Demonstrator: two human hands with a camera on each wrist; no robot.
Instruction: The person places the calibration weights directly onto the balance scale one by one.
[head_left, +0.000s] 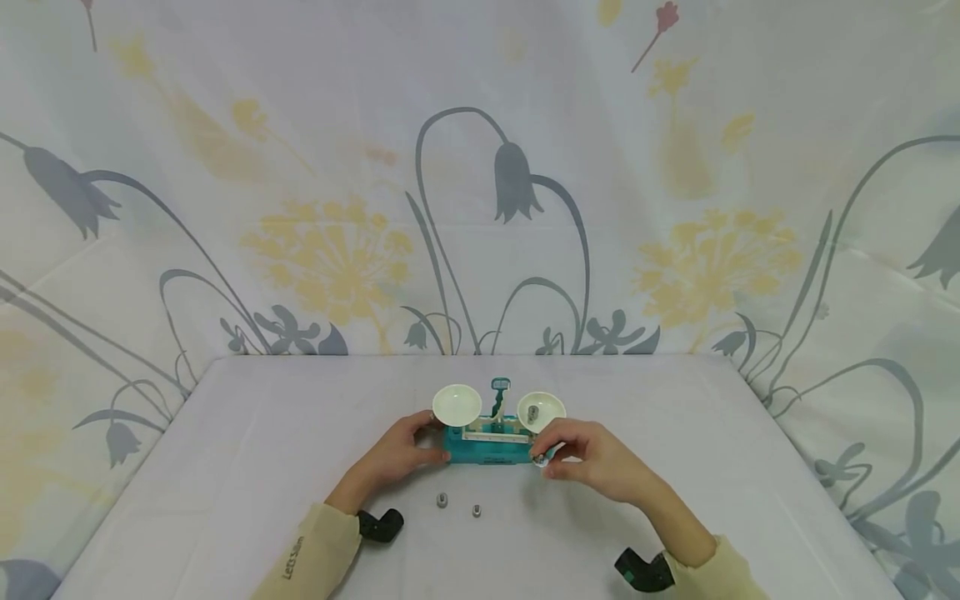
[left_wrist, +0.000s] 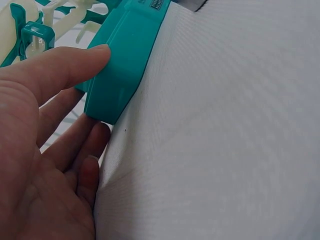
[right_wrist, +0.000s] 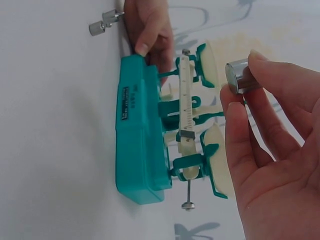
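Note:
A teal balance scale (head_left: 487,450) stands on the white table, with a cream left pan (head_left: 457,406) and a cream right pan (head_left: 551,404). One metal weight (head_left: 532,413) sits in the right pan. My left hand (head_left: 397,454) holds the left end of the base, its thumb (left_wrist: 75,65) on the teal front. Between thumb and fingertips my right hand (head_left: 592,458) pinches a shiny cylindrical weight (right_wrist: 237,77), close in front of the right pan. The ruled beam (right_wrist: 185,95) carries a grey slider (right_wrist: 186,134).
Two smaller metal weights, one at the left (head_left: 442,500) and one at the right (head_left: 476,511), stand on the table in front of the scale. A flower-printed cloth (head_left: 360,167) hangs behind the table. Each wrist wears a black device, on the left (head_left: 382,525) and right (head_left: 643,572).

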